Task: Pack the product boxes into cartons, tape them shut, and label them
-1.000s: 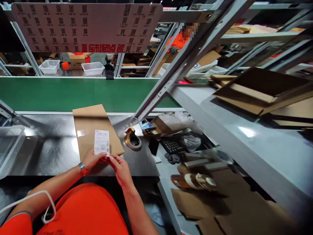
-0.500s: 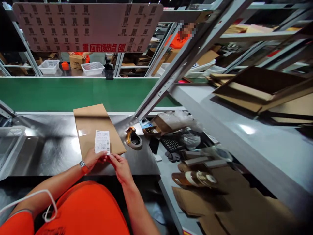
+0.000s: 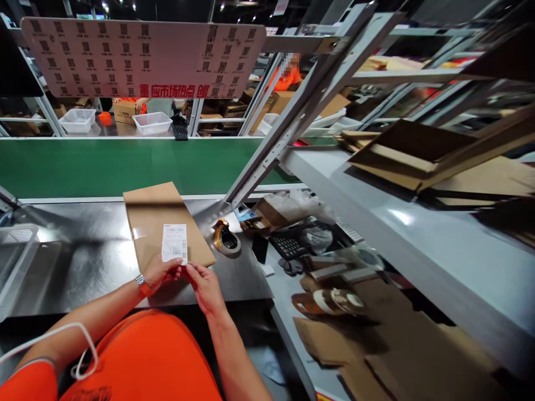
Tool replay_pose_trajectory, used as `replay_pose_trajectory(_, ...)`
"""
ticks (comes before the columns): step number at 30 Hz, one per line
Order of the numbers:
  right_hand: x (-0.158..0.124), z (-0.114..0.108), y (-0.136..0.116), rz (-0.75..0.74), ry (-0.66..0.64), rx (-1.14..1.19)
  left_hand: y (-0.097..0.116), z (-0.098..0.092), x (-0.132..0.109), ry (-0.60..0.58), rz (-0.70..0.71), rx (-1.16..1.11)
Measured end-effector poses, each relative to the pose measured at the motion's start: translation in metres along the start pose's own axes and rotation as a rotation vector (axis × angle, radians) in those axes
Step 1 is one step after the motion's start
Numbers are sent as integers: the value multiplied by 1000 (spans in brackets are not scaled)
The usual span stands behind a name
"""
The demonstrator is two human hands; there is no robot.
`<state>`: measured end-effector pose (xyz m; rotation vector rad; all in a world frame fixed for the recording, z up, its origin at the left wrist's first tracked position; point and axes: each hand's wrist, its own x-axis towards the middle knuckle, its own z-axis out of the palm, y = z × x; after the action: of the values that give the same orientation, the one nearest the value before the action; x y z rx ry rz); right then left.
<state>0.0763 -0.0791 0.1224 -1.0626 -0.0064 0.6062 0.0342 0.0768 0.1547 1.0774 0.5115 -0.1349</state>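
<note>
Carton (image 3: pixel 156 214) (contents hidden); label (image 3: pixel 174 238) held.

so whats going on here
A person is handling a white printed label over a flat cardboard box on a metal bench. The left hand holds the label's lower edge, and the right hand pinches at its lower right corner. Whether any of it is stuck down, I can't tell. A tape dispenser sits to the right, untouched.

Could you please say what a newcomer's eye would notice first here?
The orange shirt at the bottom probably catches the eye first, then the green strip beyond the metal table. Nearer, left hand and right hand are at the lower edge of a white label over brown cardboard.
</note>
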Motion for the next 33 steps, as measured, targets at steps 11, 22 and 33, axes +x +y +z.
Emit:
replay_pose_trajectory(11,2,6,-3,-8,-20,-11,2,-2,2,-67,-38,-30)
replay_pose_trajectory(22,9,9,7,-72,81,-81,11,-26,-9,161,540,448)
replay_pose_trajectory(33,0,2,3,-168,-132,-509,5,-36,-24,-73,507,669)
